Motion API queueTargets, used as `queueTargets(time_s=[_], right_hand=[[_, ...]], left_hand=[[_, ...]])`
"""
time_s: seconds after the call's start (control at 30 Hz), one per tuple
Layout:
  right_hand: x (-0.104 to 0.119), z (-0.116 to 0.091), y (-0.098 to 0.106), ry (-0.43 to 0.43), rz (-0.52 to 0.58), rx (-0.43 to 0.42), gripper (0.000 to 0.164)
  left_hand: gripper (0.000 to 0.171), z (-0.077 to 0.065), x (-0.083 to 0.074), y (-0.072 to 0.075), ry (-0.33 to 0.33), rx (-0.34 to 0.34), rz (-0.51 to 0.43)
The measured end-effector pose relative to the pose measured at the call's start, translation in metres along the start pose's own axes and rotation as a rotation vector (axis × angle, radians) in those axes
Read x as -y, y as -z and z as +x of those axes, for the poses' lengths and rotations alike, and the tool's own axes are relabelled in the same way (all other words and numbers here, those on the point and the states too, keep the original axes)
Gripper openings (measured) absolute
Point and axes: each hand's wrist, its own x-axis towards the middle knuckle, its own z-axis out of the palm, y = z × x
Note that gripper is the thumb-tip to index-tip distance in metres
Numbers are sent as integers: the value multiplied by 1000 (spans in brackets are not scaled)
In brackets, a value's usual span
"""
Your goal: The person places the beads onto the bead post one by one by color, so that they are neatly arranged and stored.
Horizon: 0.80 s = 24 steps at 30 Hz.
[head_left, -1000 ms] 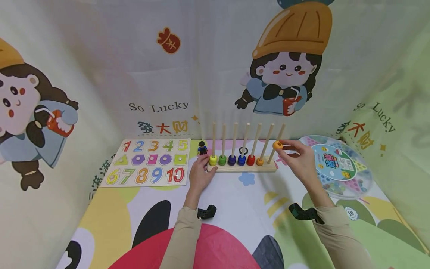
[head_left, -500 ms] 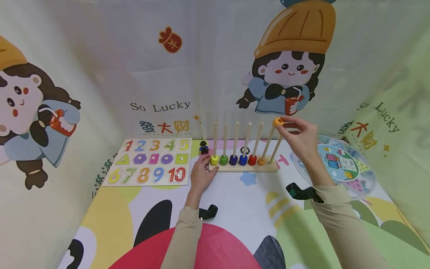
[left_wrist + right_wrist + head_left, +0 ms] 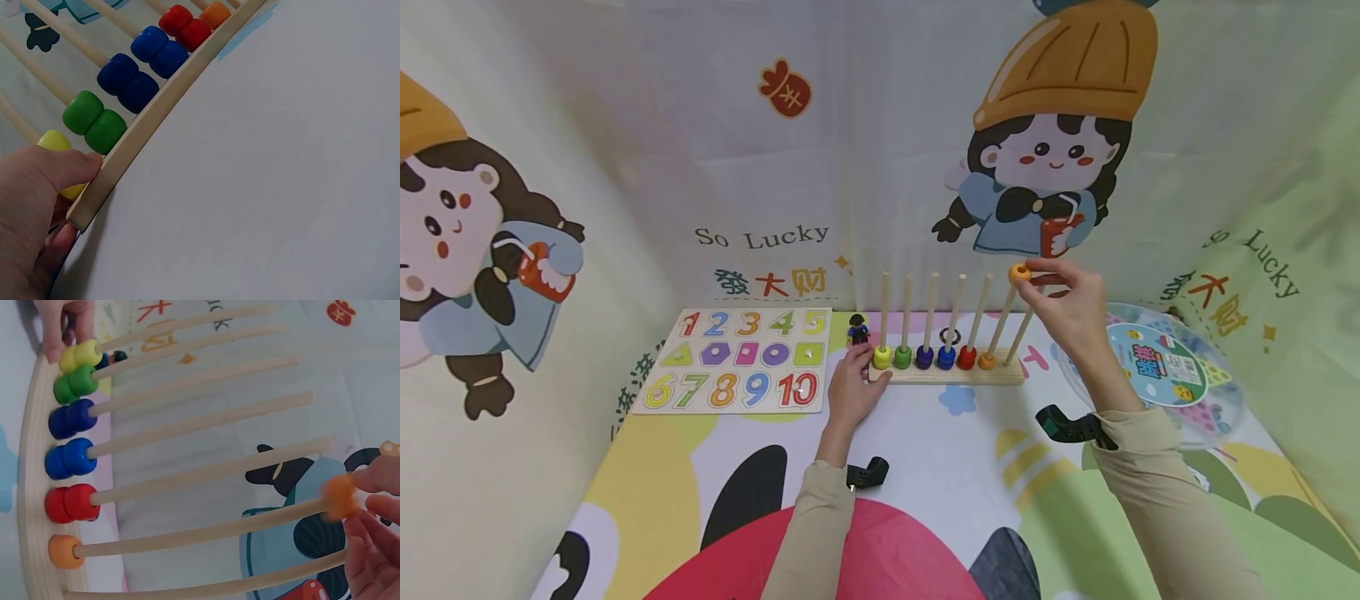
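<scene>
A wooden bead stacker [image 3: 940, 377] has several upright pegs on a long base. Pairs of beads sit low on the yellow, green, dark blue, blue and red pegs. One orange bead [image 3: 66, 551] lies at the foot of the peg second from the right; the far-right peg is bare. My left hand [image 3: 852, 387] grips the base's left end, its thumb [image 3: 78, 167] against the front. Between thumb and fingertips my right hand [image 3: 1070, 300] pinches another orange bead [image 3: 1019, 272], at the tip of that second peg from the right. Whether the peg enters its hole is blurred.
A number-and-shape puzzle board [image 3: 730, 361] lies left of the stacker. Behind its left end stands a small toy figure [image 3: 858, 329]. To the right, partly behind my right forearm, is a round clear case [image 3: 1221, 412] of colored pieces. A printed curtain [image 3: 880, 167] hangs behind.
My right hand has lifted the orange bead from beside the far-right peg to the tip of the peg second from the right. My left hand keeps its grip on the base.
</scene>
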Motion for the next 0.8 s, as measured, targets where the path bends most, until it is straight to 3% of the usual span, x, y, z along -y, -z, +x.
queueTargets(time_s=[0.4, 0.57, 0.8], right_hand=[[-6, -18, 2, 90, -24, -33, 30], [-8, -30, -1, 165, -47, -12, 28], [-19, -49, -11, 143, -64, 49, 28]], left_hand=[[54, -2, 0, 2, -13, 3, 11], [54, -4, -1, 9, -20, 6, 28], [54, -10, -8, 21, -24, -53, 46]])
